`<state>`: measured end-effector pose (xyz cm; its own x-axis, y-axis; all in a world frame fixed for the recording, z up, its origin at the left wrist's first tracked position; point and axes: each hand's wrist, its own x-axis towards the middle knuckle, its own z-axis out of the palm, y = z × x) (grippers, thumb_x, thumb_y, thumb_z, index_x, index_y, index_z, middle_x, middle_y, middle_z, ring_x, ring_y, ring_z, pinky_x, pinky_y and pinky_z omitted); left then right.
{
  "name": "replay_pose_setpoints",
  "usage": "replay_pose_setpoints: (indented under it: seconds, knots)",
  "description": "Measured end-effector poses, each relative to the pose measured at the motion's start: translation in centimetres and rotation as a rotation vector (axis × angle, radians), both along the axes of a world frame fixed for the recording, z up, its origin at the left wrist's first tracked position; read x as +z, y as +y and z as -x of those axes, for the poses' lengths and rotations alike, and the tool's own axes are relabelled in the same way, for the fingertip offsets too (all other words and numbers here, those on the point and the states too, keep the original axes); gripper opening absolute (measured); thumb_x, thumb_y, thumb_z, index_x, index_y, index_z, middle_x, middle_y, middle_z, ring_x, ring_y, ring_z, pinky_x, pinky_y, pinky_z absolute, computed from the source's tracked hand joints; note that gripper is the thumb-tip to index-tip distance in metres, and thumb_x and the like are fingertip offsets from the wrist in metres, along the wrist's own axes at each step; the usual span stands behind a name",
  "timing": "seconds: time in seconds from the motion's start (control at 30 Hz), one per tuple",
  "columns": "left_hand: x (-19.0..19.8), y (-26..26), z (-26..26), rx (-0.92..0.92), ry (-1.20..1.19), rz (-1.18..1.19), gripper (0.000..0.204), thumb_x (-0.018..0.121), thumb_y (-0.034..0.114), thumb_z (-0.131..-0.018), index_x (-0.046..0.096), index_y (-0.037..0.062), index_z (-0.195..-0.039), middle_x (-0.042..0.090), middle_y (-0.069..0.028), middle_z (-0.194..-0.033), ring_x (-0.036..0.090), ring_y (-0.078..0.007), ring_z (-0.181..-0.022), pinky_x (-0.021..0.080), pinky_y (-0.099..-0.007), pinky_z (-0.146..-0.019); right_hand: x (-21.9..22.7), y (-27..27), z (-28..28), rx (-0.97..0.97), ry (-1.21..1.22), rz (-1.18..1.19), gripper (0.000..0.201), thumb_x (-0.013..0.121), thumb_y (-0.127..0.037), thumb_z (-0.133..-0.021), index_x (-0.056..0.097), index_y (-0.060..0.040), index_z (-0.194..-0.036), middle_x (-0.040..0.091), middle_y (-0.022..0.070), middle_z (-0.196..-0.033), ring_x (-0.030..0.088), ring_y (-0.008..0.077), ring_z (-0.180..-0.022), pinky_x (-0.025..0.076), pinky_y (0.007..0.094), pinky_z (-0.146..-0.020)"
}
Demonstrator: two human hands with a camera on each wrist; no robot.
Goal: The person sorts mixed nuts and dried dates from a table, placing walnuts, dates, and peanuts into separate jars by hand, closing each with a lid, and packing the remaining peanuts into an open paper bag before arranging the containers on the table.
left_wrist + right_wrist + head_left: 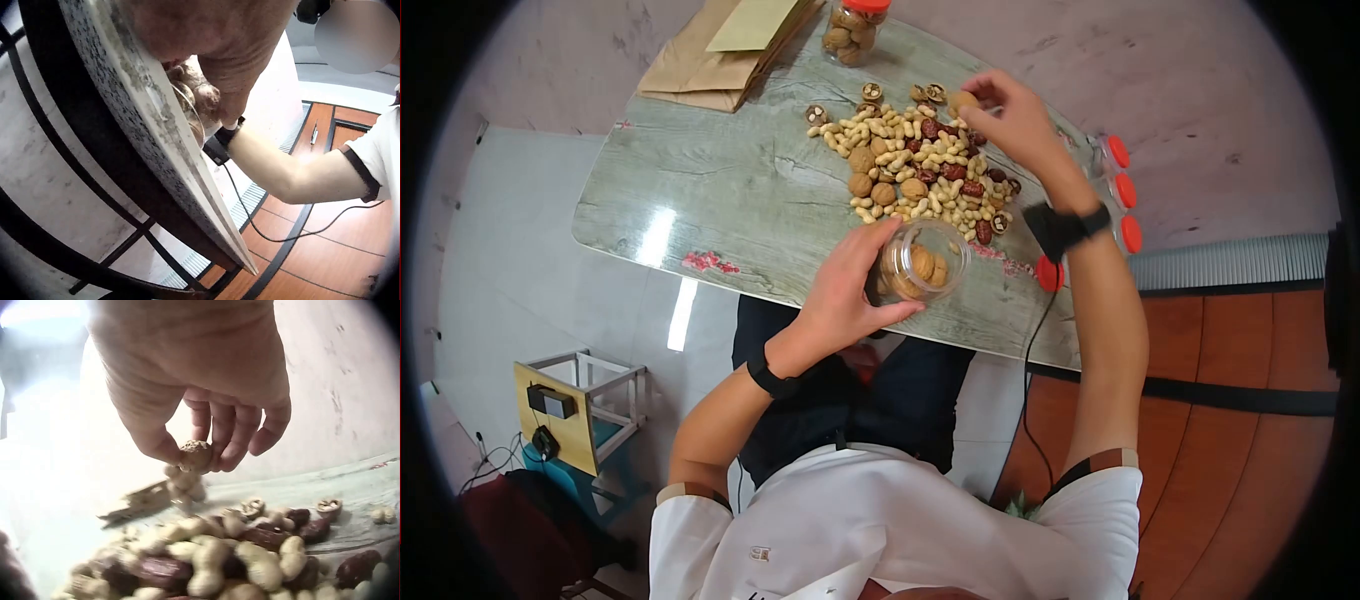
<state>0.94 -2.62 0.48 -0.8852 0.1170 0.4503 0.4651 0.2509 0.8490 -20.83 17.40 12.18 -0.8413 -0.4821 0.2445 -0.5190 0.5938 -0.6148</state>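
In the head view, the left hand (pixel 850 285) is curled round an open clear jar (pixel 962 262) with several walnuts (pixel 922 264) inside, near the table's front edge. The right hand (pixel 1010 120) pinches a walnut (pixel 963 103) above the far right side of the nut pile. In the right wrist view that walnut (pixel 196 455) sits between thumb and fingertips of the right hand (pixel 200 375), above peanuts (pixel 209 565) and red dates (pixel 164 572). The left hand (pixel 219 37) fills the top of the left wrist view, hiding most of the jar.
A red-lidded jar of walnuts (pixel 849 38) stands at the table's far edge, beside paper bags (pixel 710 62) at the far left. Several red-lidded jars (pixel 1125 190) line the right side. Cracked walnuts (pixel 817 115) lie at the pile's edges. A cable (pixel 1028 380) hangs by the right arm.
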Motion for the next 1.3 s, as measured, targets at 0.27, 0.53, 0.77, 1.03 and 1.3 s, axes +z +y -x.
replay_pose_setpoints:
  seconds: [0.27, 0.53, 0.77, 1.03, 1.3]
  knots:
    - [-0.1, 0.2, 0.0, 0.039, 0.064, 0.013, 0.100, 0.098, 0.022, -0.065, 0.047, 0.0033, -0.149, 0.060, -0.0193, -0.138, 0.062, -0.0368, -0.125, 0.050, -0.0428, -0.105, 5.7, -1.5, -15.9, 0.362, 0.214, -0.072, 0.035, 0.084, -0.008, -0.071, 0.070, -0.0042, -0.103, 0.067, 0.0082, -0.094, 0.067, 0.0235, -0.082, 0.054, 0.0338, -0.068]
    - [-0.1, 0.3, -0.4, 0.076, 0.114, 0.026, 0.100, 0.100, 0.023, -0.062, 0.049, 0.0034, -0.146, 0.062, -0.0192, -0.137, 0.062, -0.0390, -0.124, 0.051, -0.0452, -0.104, 3.6, -1.9, -18.2, 0.357, 0.529, -0.482, 0.019, 0.077, -0.008, -0.075, 0.066, -0.0047, -0.090, 0.067, 0.0059, -0.098, 0.064, 0.0248, -0.081, 0.053, 0.0365, -0.067]
    - [-0.2, 0.4, -0.5, 0.065, 0.067, -0.011, 0.098, 0.099, 0.022, -0.063, 0.049, 0.0034, -0.146, 0.062, -0.0189, -0.136, 0.062, -0.0378, -0.122, 0.052, -0.0440, -0.102, 3.6, -2.2, -18.5, 0.348, 0.476, -0.395, 0.012, 0.072, -0.012, -0.077, 0.067, -0.0069, -0.086, 0.063, 0.0019, -0.087, 0.060, 0.0245, -0.082, 0.052, 0.0397, -0.068]
    - [-0.5, 0.5, -0.4, 0.061, 0.045, -0.023, 0.098, 0.098, 0.024, -0.064, 0.049, 0.0038, -0.146, 0.061, -0.0199, -0.134, 0.064, -0.0380, -0.119, 0.053, -0.0437, -0.100, 4.2, 3.0, -13.2, -0.034, 0.405, -0.161, 0.016, 0.071, -0.015, -0.092, 0.075, -0.0047, -0.103, 0.075, 0.0095, -0.097, 0.070, 0.0291, -0.085, 0.055, 0.0383, -0.076]
    - [-0.4, 0.3, -0.4, 0.028, 0.046, 0.036, 0.101, 0.100, 0.025, -0.065, 0.046, -0.0001, -0.147, 0.060, -0.0190, -0.139, 0.062, -0.0316, -0.127, 0.050, -0.0404, -0.107, -2.3, 9.0, 0.2, -0.200, 0.229, -0.364, 0.025, 0.070, -0.019, -0.090, 0.076, -0.0038, -0.109, 0.076, 0.0167, -0.105, 0.071, 0.0343, -0.098, 0.055, 0.0447, -0.086]
